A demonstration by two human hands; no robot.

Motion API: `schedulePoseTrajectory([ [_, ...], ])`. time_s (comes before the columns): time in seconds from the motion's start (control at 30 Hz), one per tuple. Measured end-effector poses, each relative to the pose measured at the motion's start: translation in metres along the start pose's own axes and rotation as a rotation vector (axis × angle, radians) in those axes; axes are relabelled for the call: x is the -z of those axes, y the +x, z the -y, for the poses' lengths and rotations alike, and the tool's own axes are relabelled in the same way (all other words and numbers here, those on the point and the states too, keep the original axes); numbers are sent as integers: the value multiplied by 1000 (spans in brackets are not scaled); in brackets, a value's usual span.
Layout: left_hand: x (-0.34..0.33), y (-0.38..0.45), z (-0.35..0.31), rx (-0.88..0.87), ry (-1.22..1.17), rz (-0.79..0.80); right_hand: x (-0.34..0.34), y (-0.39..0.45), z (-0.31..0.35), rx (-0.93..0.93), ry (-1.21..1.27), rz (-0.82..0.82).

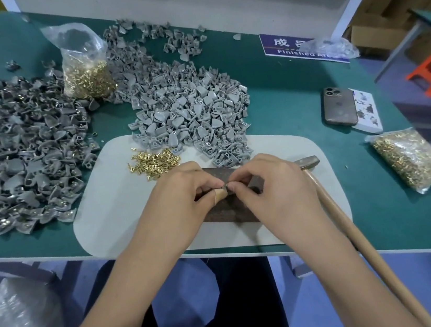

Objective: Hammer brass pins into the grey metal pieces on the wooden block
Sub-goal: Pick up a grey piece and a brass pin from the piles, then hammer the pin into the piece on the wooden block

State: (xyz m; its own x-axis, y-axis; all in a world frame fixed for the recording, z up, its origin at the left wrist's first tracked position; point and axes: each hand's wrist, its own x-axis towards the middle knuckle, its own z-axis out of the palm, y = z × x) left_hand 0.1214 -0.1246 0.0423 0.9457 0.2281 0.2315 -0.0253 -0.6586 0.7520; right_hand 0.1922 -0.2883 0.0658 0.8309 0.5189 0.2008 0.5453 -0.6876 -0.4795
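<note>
Green-topped bench (285, 115), white mat (110, 204)

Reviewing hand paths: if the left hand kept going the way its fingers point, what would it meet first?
The left hand points rightward at the right hand; their fingertips already nearly touch over the wooden block, so it likely meets those.

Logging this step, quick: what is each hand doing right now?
Left hand: fingers curled, pinching a small grey metal piece over the wooden block.
Right hand: fingers curled, pinching at the same piece.
</note>
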Motion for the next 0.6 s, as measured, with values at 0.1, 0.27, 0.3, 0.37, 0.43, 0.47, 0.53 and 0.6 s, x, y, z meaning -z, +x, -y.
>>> schedulePoseTrajectory([
  [0.1, 0, -1, 0, -6, 7, 1, 4, 1, 2, -13, 9, 51],
  [0.27, 0, 0, 0, -17, 34, -1, 8, 0, 14, 99, -198, 76],
  [0.3, 0, 1, 0, -20, 50, 3, 7, 1, 17, 120, -262, 96],
  [0.37, 0, 2, 0, -34, 73, 7, 8, 3, 23, 144, -352, 142],
  [0.43, 0, 2, 1, -47, 73, 5, 10, 7, 24, 146, -351, 183],
  [0.47, 0, 2, 1, -51, 72, 5, 11, 9, 23, 144, -314, 194],
  [0.53, 0, 2, 2, -56, 74, 3, 12, 9, 17, 132, -196, 189],
  [0.6, -1, 1, 3, -58, 75, 0, 9, 6, 12, 131, -116, 151],
])
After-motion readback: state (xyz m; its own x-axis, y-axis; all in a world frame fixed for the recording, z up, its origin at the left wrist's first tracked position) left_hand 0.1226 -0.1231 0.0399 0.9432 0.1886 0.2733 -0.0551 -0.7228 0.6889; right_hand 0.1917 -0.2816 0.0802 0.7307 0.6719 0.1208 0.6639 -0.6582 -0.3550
